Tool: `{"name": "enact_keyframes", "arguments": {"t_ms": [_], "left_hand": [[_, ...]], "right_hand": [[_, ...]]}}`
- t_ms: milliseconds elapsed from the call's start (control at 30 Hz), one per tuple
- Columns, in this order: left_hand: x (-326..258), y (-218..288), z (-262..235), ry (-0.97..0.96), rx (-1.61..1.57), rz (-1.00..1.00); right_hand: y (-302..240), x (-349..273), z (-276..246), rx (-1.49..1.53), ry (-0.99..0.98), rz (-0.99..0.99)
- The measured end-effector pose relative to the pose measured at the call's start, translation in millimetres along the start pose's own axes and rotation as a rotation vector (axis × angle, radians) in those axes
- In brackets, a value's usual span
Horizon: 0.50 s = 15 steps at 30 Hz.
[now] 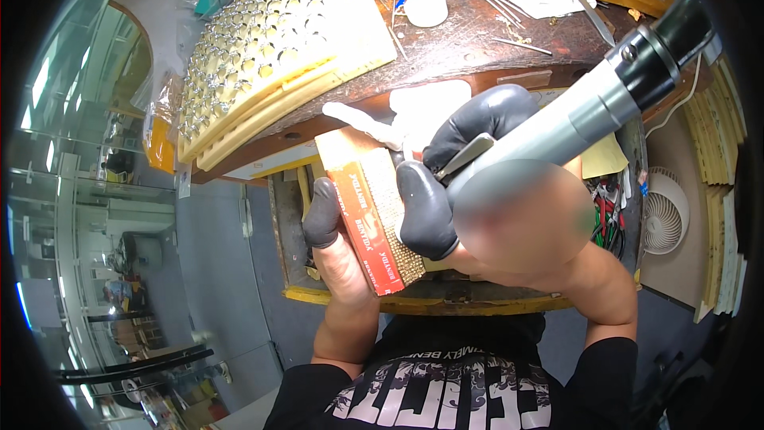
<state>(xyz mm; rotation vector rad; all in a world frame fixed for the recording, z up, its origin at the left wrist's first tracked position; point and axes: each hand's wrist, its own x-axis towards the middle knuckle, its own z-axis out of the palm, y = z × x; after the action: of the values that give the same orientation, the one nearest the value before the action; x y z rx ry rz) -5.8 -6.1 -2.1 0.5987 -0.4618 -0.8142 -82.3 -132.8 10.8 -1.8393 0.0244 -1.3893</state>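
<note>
My left hand point(344, 267) grips a rectangular block point(366, 227) from its left side, the thumb in a black finger cot pressed along the edge. Red printed tape covers the block's side, and a grainy gold-coloured face shows on its right. Beyond the block's far end stretches a finger in a white cot. My right hand point(430, 211), its thumb and forefinger in black cots, is closed on a flat metal tool point(469, 151) just right of the block. Much of that hand lies behind a grey cylinder point(557, 123) and a blurred patch. The tool's exact kind is unclear.
On the wooden bench point(469, 52), a pale rack point(263, 56) holds rows of shiny metal pieces. Thin metal rods lie around a white round object point(426, 9). Below, an open drawer point(318, 296) has a yellow front edge. A white fan point(664, 211) stands at right.
</note>
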Motion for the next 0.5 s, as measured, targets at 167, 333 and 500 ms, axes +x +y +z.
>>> {"name": "enact_keyframes", "arguments": {"t_ms": [167, 333, 500], "left_hand": [[3.1, -0.8, 4.8, -0.016, -0.015, 0.002], [4.0, -1.1, 7.3, -0.020, 0.006, 0.014], [1.3, -1.1, 3.1, 0.017, 0.028, 0.011]], "right_hand": [[-1.8, -0.9, 0.6, 0.010, 0.014, 0.053], [1.4, -2.1, 0.1, -0.019, 0.000, 0.006], [-4.3, -1.7, -0.5, 0.011, -0.004, 0.066]]}}
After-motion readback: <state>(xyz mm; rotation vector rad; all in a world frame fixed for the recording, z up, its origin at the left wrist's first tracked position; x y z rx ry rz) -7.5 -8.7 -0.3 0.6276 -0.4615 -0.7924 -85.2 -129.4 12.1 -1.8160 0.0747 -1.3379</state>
